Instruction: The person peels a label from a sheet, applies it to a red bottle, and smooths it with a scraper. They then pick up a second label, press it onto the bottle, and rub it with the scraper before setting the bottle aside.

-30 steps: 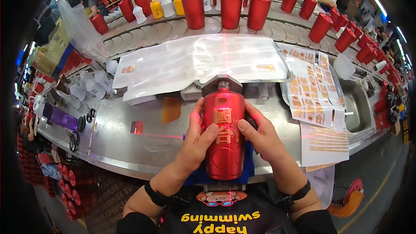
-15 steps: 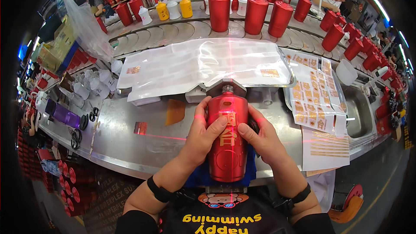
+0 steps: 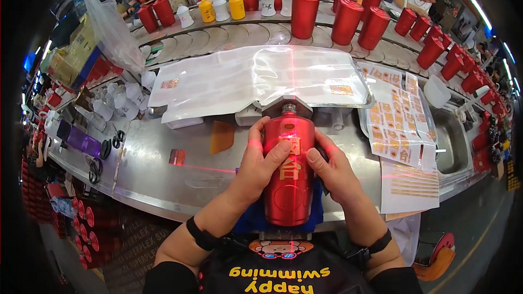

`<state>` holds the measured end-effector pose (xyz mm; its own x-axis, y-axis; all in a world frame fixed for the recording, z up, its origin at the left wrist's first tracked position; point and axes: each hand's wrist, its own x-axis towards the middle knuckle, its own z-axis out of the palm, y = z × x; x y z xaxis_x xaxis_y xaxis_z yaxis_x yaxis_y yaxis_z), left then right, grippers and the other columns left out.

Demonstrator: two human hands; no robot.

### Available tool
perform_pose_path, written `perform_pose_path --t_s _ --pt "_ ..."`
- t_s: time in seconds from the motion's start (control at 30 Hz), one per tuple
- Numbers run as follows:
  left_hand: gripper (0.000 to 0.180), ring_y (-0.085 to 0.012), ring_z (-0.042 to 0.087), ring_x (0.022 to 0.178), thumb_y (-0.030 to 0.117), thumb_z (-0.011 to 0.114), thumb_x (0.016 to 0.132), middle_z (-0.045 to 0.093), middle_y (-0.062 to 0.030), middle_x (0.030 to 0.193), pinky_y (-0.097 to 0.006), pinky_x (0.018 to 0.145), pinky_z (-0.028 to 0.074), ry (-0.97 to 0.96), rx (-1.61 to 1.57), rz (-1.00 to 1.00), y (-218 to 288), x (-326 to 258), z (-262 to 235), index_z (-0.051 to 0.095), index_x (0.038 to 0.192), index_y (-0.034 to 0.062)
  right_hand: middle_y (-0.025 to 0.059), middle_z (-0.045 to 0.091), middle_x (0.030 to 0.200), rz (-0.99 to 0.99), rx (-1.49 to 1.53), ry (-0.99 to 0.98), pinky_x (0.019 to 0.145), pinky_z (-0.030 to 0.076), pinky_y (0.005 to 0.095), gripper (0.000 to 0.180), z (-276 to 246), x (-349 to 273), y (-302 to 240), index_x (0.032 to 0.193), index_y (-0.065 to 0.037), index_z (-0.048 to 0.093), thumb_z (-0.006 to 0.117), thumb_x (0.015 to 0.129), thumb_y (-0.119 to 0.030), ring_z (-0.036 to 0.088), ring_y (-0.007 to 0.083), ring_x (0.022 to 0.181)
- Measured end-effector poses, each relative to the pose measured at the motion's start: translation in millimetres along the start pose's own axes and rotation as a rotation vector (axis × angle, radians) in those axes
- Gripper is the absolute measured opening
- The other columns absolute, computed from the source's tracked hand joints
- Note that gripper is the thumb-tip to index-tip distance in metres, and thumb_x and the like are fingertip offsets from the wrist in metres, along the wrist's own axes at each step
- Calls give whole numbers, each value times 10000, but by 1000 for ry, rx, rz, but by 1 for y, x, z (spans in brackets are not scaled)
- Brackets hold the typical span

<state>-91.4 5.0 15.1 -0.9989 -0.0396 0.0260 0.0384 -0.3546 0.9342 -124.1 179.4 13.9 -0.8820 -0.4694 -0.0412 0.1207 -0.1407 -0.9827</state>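
Observation:
A red metallic bottle (image 3: 289, 201) with gold lettering lies in front of me, its clear neck pointing away. My left hand (image 3: 257, 166) is wrapped round its left side, with the thumb pressed on the edge of the gold characters. On the opposite side my right hand (image 3: 336, 171) grips it, the thumb near the lettering. Beneath the bottle shows a blue cloth (image 3: 317, 215), and its neck end meets a grey metal bracket (image 3: 308, 110). A thin red laser line runs lengthwise over the bottle.
Beyond the white film sheet (image 3: 218, 76), a conveyor (image 3: 229, 35) carries several red bottles (image 3: 305, 13). Gold sticker sheets (image 3: 389, 120) lie right, beside a sink (image 3: 455, 152). Left are a purple bottle (image 3: 81, 141), scissors (image 3: 117, 139) and an amber scraper (image 3: 222, 137). Co-workers sit across.
The red and small white and yellow bottles on the conveyor have shifted right. Both my thumbs have slid slightly up the held bottle, which stays nearly in place.

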Motion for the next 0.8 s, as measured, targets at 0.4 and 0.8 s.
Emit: perform_pose_path --t_s 0.4,0.8 --pt "793 -220 381 1286 367 587 949 368 -183 1374 -317 1068 325 -51 21 63 -14 -13 -2 133 1451 -46 155 483 1355 -29 -44 -25 1050 361 333 757 -2 -12 2 1446 42 303 685 876 -277 465 200 1245" --pt "726 -201 501 1154 278 647 910 488 -168 1269 -314 989 411 13 74 -3 -1 0 -1 223 1409 -35 152 473 1372 -39 -27 -49 1042 370 314 758 -5 -2 9 1459 36 277 655 904 -315 464 193 1250"
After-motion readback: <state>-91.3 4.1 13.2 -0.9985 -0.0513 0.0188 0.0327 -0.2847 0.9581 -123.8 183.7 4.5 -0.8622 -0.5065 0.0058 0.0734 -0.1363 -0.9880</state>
